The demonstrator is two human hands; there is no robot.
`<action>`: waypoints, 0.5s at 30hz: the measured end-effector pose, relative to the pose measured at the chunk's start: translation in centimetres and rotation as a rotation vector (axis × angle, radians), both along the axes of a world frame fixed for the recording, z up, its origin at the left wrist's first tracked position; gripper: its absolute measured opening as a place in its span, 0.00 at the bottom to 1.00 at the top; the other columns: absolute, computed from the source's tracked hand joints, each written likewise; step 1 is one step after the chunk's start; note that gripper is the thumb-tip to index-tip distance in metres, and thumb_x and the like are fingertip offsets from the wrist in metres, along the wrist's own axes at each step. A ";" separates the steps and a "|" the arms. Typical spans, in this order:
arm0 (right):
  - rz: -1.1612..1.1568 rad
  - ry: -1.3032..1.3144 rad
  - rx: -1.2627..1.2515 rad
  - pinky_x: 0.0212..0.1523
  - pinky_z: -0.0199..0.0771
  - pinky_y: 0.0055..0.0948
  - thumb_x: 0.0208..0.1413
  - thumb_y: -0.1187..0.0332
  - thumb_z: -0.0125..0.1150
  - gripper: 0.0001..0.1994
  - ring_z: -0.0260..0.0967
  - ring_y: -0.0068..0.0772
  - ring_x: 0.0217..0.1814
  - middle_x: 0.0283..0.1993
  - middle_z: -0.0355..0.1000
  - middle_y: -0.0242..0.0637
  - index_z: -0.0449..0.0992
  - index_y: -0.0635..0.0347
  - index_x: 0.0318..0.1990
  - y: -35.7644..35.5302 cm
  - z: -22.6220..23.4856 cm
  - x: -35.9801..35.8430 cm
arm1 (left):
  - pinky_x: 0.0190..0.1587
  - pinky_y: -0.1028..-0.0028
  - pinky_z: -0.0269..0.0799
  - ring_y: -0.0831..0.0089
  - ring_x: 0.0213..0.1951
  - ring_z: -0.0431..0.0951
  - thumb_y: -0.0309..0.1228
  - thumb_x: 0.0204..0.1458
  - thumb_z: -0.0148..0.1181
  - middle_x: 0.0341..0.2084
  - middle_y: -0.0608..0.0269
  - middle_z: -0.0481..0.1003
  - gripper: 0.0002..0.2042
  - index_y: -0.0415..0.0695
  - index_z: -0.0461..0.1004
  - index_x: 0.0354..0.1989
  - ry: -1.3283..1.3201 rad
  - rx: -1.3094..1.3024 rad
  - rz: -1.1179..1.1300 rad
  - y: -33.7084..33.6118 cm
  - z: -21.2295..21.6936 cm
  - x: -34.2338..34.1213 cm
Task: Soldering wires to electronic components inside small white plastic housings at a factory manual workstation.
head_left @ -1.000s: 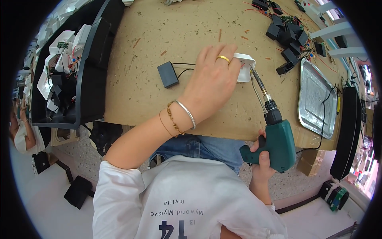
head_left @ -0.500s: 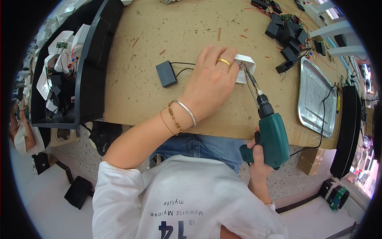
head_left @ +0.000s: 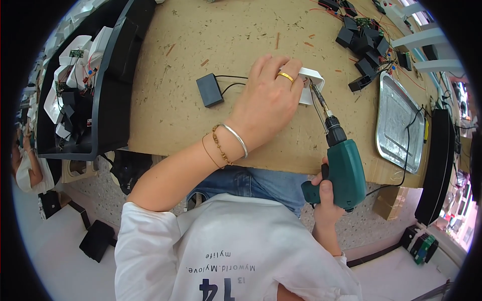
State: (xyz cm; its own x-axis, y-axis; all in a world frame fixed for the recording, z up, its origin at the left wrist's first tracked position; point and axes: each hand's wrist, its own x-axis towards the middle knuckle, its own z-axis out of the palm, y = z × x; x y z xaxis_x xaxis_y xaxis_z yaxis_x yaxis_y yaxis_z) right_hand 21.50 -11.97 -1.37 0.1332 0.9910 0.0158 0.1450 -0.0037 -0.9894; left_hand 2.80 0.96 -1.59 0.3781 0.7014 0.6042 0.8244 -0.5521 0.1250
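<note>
My left hand (head_left: 273, 100), a gold ring on one finger, is closed on a white plastic housing (head_left: 314, 75) on the table and hides much of it. Two black wires run from under that hand to a small black box (head_left: 209, 91) at its left. In my right hand (head_left: 327, 196) is a green pistol-shaped soldering gun (head_left: 346, 173), fingers wrapped round its handle. Its metal tip, with a thin feed tube alongside, reaches into the open side of the housing. What the tip touches inside is too small to tell.
At the left stands a black bin (head_left: 115, 80) holding white housings and circuit boards. Black boxes with red wires (head_left: 364, 42) lie in a heap at the far right, near a metal tray (head_left: 399, 125). The soldering gun's cord (head_left: 384, 187) trails rightward past the tray.
The whole view has shifted slightly. Both hands keep their grip, and the soldering gun's tip is still inside the housing.
</note>
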 end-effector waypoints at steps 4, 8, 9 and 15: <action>0.010 0.008 0.000 0.33 0.69 0.23 0.53 0.61 0.59 0.24 0.66 0.22 0.29 0.46 0.70 0.44 0.66 0.70 0.52 0.2 0.1 -0.1 | 0.54 0.61 0.60 0.61 0.48 0.67 0.27 0.44 0.52 0.41 0.55 0.69 0.08 0.36 0.73 0.31 0.028 -0.006 -0.001 0.0 0.1 0.0; 0.022 -0.007 0.013 0.35 0.69 0.23 0.53 0.63 0.58 0.23 0.66 0.22 0.29 0.47 0.70 0.44 0.66 0.70 0.52 0.1 0.1 -0.1 | 0.54 0.61 0.62 0.60 0.48 0.67 0.26 0.44 0.53 0.43 0.56 0.68 0.08 0.36 0.72 0.32 0.006 -0.002 0.002 -0.1 0.2 0.1; 0.016 0.002 -0.006 0.35 0.69 0.23 0.53 0.63 0.58 0.23 0.66 0.22 0.29 0.47 0.69 0.45 0.66 0.70 0.52 0.0 0.2 -0.1 | 0.53 0.60 0.64 0.59 0.48 0.67 0.24 0.44 0.53 0.45 0.57 0.68 0.07 0.36 0.70 0.32 -0.020 -0.012 0.002 -0.1 0.2 0.2; 0.018 0.009 -0.002 0.36 0.69 0.24 0.53 0.63 0.58 0.23 0.66 0.22 0.29 0.47 0.69 0.45 0.65 0.71 0.52 0.1 0.2 0.0 | 0.53 0.60 0.64 0.59 0.48 0.67 0.25 0.45 0.53 0.45 0.58 0.68 0.07 0.37 0.71 0.33 -0.011 -0.023 0.008 -0.1 0.1 0.2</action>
State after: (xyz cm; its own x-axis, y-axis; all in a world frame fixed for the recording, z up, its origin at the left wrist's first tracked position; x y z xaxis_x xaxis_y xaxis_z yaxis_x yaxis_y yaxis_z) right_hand 21.53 -11.90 -1.19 0.1155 0.9932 0.0128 0.1359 -0.0030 -0.9907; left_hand 3.00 0.85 -1.50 0.3654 0.7181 0.5924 0.8274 -0.5421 0.1468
